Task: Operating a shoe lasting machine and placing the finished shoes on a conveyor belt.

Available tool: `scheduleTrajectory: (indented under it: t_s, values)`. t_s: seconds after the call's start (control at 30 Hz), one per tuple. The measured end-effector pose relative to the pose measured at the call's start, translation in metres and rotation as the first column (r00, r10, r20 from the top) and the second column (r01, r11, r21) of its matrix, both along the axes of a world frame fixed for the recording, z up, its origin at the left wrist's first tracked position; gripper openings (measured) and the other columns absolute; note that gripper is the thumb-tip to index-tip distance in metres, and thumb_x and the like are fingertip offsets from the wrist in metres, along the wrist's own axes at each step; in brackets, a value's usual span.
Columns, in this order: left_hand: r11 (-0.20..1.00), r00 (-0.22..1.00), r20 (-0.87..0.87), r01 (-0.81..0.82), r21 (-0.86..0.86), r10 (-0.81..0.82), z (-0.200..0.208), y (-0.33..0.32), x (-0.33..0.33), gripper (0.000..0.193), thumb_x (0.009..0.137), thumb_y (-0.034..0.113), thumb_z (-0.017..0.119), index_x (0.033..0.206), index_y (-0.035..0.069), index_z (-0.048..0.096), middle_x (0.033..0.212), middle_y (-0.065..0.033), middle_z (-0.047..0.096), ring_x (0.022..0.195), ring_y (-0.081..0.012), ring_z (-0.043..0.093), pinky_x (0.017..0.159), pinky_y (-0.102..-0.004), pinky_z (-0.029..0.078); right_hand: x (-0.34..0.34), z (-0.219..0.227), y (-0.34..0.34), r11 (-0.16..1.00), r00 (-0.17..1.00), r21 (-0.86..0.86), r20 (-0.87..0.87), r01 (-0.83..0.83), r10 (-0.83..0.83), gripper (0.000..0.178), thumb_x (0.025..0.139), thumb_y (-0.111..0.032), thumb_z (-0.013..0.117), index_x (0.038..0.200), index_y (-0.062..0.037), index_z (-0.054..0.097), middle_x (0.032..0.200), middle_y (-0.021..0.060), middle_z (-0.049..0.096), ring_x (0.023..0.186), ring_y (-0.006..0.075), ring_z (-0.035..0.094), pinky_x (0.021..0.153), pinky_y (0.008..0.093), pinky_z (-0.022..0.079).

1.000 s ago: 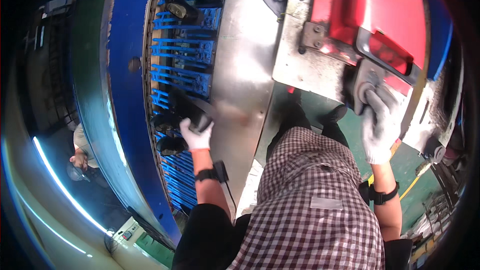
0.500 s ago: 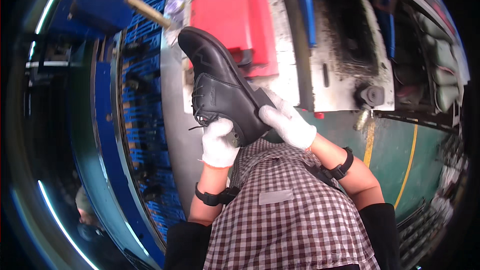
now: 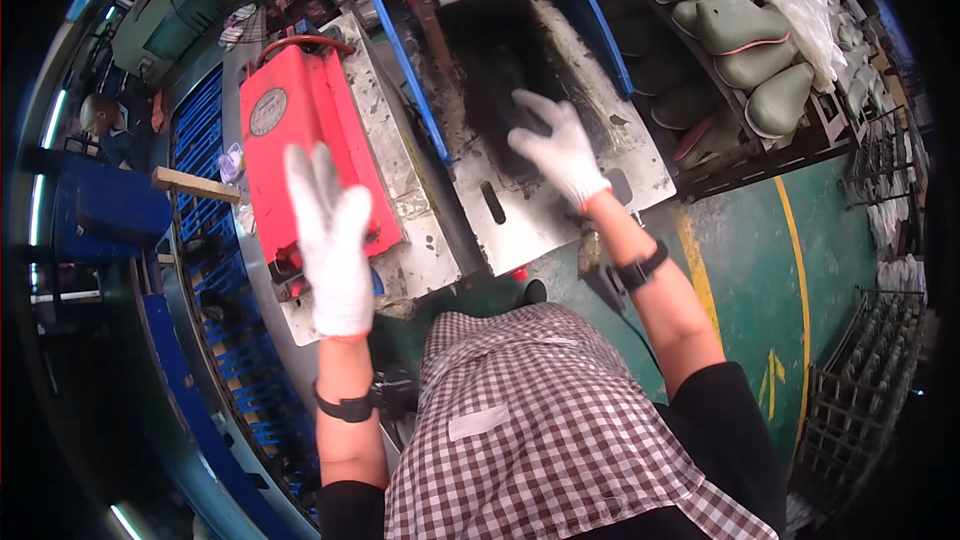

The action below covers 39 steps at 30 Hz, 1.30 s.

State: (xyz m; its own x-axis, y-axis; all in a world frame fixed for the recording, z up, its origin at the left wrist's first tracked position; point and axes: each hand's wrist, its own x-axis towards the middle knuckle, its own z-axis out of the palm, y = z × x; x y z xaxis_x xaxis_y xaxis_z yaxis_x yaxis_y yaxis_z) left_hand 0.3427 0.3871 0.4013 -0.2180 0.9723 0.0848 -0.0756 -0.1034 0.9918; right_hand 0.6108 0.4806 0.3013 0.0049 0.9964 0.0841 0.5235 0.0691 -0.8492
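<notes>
Both my hands wear white gloves and hold nothing. My left hand (image 3: 335,255) is raised over a red metal cover (image 3: 268,165), its fingers stretched out and slightly blurred. My right hand (image 3: 565,155) has its fingers apart above a worn whitish metal plate (image 3: 530,230). Beyond its fingertips the plate's surface turns into a dark, blackened area (image 3: 490,70). Blue side bars (image 3: 400,60) flank that plate. No black shoe is visible now.
Grey-green shoe lasts (image 3: 745,30) fill a rack at the right, with clear plastic (image 3: 805,20) over some. A wooden bar (image 3: 195,185) juts near the blue-slatted conveyor (image 3: 205,120). Another person (image 3: 110,125) is at the far left. Wire racks (image 3: 865,390) stand on the right.
The black shoe has left both hands and is out of sight. My hands have moved apart, the right one toward the whitish plate. The view has swung right.
</notes>
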Motion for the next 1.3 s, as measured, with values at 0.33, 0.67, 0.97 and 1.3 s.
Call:
scheduleTrajectory:
  t_s: [0.33, 0.67, 0.97, 1.3]
  values:
    - [0.946, 0.963, -0.270, 0.070, 0.316, 0.019, 0.096, 0.110, 0.029, 0.084, 0.095, 0.022, 0.075, 0.163, 0.002, 0.029, 0.166, -0.0202, 0.036, 0.155, -0.0282, 0.034, 0.122, -0.0411, 0.033, 0.005, -0.042, 0.075, 1.000, 0.812, -0.026, 0.583, -0.006, 0.020, 0.062, 0.082, -0.034, 0.075, 0.142, -0.0328, 0.063, 0.123, 0.0215, 0.056, 0.117, 0.0405, 0.061, 0.094, 0.0492, 0.057]
    - [0.843, 0.602, -0.783, 0.495, 0.211, -0.158, 0.178, 0.224, 0.085, 0.039, 0.104, 0.029, 0.058, 0.129, -0.001, 0.065, 0.117, -0.0152, 0.070, 0.105, -0.0225, 0.067, 0.095, -0.0369, 0.051, 0.016, -0.024, 0.072, 0.991, 0.817, -0.121, 0.566, -0.050, 0.111, 0.064, 0.083, -0.035, 0.073, 0.145, -0.0341, 0.060, 0.129, 0.0237, 0.056, 0.121, 0.0405, 0.060, 0.099, 0.0489, 0.055]
    - [0.769, 0.596, -0.802, 0.531, 0.357, -0.040, 0.164, 0.234, 0.084, 0.038, 0.103, 0.026, 0.055, 0.131, 0.001, 0.064, 0.118, -0.0164, 0.070, 0.106, -0.0252, 0.066, 0.097, -0.0366, 0.051, 0.047, -0.027, 0.096, 0.955, 0.881, -0.226, 0.390, -0.190, 0.268, 0.079, 0.082, -0.045, 0.074, 0.156, -0.0297, 0.050, 0.139, 0.0348, 0.053, 0.134, 0.0453, 0.055, 0.114, 0.0457, 0.046]
    - [0.710, 0.644, -0.765, 0.547, 0.443, -0.019, 0.153, 0.233, 0.078, 0.038, 0.099, 0.023, 0.055, 0.127, 0.000, 0.066, 0.120, -0.0220, 0.068, 0.114, -0.0350, 0.065, 0.102, -0.0415, 0.048, -0.006, -0.021, 0.074, 0.992, 0.755, -0.123, 0.654, 0.038, 0.052, 0.067, 0.084, -0.041, 0.074, 0.149, -0.0374, 0.057, 0.131, 0.0249, 0.057, 0.122, 0.0407, 0.062, 0.101, 0.0493, 0.055]
